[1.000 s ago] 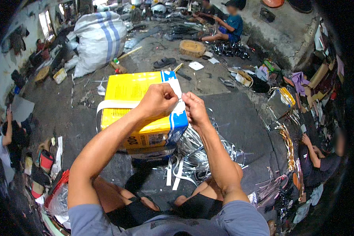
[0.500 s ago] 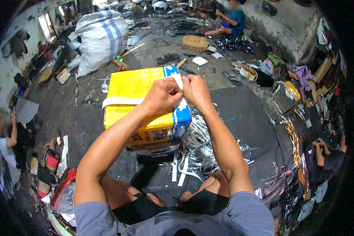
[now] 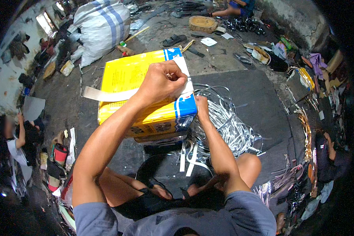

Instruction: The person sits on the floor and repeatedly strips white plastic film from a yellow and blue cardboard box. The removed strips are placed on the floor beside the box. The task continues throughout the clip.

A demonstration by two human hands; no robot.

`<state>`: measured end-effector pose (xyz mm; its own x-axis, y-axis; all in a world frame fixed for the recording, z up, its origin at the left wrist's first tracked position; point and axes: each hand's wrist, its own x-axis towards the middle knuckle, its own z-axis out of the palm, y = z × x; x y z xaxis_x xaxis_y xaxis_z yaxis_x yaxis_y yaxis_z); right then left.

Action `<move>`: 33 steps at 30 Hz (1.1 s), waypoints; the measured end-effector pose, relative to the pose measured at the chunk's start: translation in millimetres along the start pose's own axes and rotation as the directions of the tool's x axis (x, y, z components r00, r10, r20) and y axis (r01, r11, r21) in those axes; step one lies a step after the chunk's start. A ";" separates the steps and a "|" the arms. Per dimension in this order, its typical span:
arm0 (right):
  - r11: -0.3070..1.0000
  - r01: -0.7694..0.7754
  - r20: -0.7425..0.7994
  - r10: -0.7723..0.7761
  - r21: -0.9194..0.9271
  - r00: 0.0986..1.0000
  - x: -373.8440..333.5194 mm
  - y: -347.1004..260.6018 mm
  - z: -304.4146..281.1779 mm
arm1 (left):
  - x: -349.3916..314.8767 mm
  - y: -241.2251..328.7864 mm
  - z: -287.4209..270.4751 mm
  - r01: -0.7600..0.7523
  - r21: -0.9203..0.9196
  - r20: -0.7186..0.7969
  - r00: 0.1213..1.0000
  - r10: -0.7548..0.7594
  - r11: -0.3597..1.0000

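Observation:
Before me stands a yellow and blue tin [image 3: 124, 70]. My left hand [image 3: 165, 80] is closed in a pinch over its right part, on a white strip [image 3: 116, 95]. This strip runs out under my left wrist, across the tin, its free end jutting past the left edge. More white material [image 3: 180, 62] lies along the tin's right edge, beyond my fingers. At the tin's right side, lower down, is my right hand [image 3: 201, 107], closed beside a heap of shiny silver strips [image 3: 230, 128]. Its fingertips are partly hidden. Short white strips [image 3: 190, 157] hang near the tin's front.
A big white sack with blue stripes [image 3: 100, 31] stands far left. Beyond the tin are a wood block [image 3: 203, 24] and a sandal [image 3: 174, 40]. Copper-coloured strips [image 3: 305, 126] and scraps line the right. Other people sit left, right and at the back.
My right hand has left the tin's top and dropped to its right side. My left hand stays pinched above the tin. The strip's end now sticks out further left. The view has shifted.

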<state>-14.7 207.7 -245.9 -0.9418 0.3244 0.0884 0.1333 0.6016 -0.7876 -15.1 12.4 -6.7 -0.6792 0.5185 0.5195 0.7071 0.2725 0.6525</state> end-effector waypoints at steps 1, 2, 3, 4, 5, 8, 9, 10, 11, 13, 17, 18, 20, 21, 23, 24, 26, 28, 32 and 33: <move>0.999 -0.050 -0.023 0.049 -0.017 0.999 -6.3 16.9 10.9 | -0.2 0.5 0.8 0.026 -0.016 0.002 1.000 -0.026 1.000; 0.993 -0.109 -0.044 0.107 -0.050 0.993 -14.0 33.0 20.6 | -0.5 0.8 1.2 0.054 -0.030 0.015 0.998 -0.054 0.998; 0.984 -0.153 -0.003 0.154 -0.092 0.988 -19.2 47.5 26.7 | -0.5 1.3 1.2 0.036 -0.021 0.015 0.999 -0.036 0.999; 0.955 -0.243 0.036 0.253 -0.173 0.967 -21.1 59.2 31.4 | -0.5 1.7 1.6 0.018 -0.010 0.020 1.000 -0.018 1.000; 0.955 -0.262 0.048 0.271 -0.136 0.961 -25.4 69.9 35.3 | -0.4 1.9 1.6 0.014 -0.001 0.015 1.000 -0.014 1.000; 0.894 -0.435 0.045 0.441 -0.103 0.896 -44.2 92.9 42.7 | -0.5 3.0 1.3 0.015 -0.023 0.032 0.999 -0.014 1.000; 0.874 -0.472 0.023 0.478 -0.115 0.878 -51.2 99.1 43.0 | -0.8 3.4 0.3 0.041 0.006 0.065 0.997 -0.041 0.999; 0.840 -0.527 0.008 0.533 -0.131 0.846 -55.0 103.1 43.8 | -0.7 4.2 0.0 0.054 0.009 0.081 0.995 -0.054 0.999; 0.857 -0.504 -0.018 0.505 -0.107 0.863 -59.4 107.0 43.7 | -0.2 4.8 -0.9 0.051 0.007 0.089 0.995 -0.051 0.999; 0.845 -0.511 0.014 0.519 -0.156 0.855 -64.8 113.9 42.4 | -0.9 6.7 -0.8 0.068 -0.007 0.095 0.993 -0.067 0.998; 0.863 -0.456 0.042 0.475 -0.219 0.879 -68.6 123.1 35.9 | -0.5 10.1 -0.2 0.060 -0.015 0.099 0.993 -0.059 0.998; 0.844 -0.483 0.040 0.504 -0.233 0.863 -69.6 125.0 34.7 | -1.1 10.6 0.1 0.059 -0.018 0.103 0.993 -0.057 0.998; 0.875 -0.414 0.118 0.453 -0.251 0.884 -70.4 130.0 32.0 | -1.7 11.0 -0.5 0.005 0.025 0.115 0.993 -0.008 1.000; 0.876 -0.405 0.121 0.446 -0.264 0.887 -70.3 133.2 31.9 | -1.9 10.7 -1.2 -0.021 0.038 0.113 0.993 0.016 0.999; 0.861 -0.407 0.093 0.452 -0.307 0.887 -72.8 143.2 33.9 | -3.7 9.6 -3.2 -0.117 0.056 0.137 0.985 0.109 0.992; 0.832 -0.492 0.002 0.510 -0.255 0.860 -76.1 150.3 34.7 | -4.2 8.9 -4.6 -0.173 0.055 0.151 0.975 0.164 0.983; 0.833 -0.450 -0.040 0.463 -0.321 0.886 -79.4 166.4 38.0 | -3.8 6.6 -8.1 -0.240 0.080 0.196 0.955 0.221 0.967; 0.814 -0.482 -0.071 0.487 -0.324 0.870 -80.1 181.7 41.9 | -6.0 5.0 -8.7 -0.253 0.085 0.211 0.950 0.231 0.964; 0.798 -0.419 0.011 0.469 -0.433 0.883 -79.4 200.3 35.6 | -6.7 1.2 -7.2 -0.356 0.124 0.187 0.925 0.330 0.926; 0.789 -0.437 0.003 0.485 -0.432 0.874 -80.7 201.7 32.2 | -7.4 0.9 -6.7 -0.322 0.127 0.194 0.935 0.295 0.938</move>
<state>78.3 279.3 -431.5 -0.7596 0.5736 -0.3067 0.6498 0.6485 -0.3964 -10.7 3.4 -6.3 -0.3884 0.7229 0.5714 0.9072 0.1913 0.3746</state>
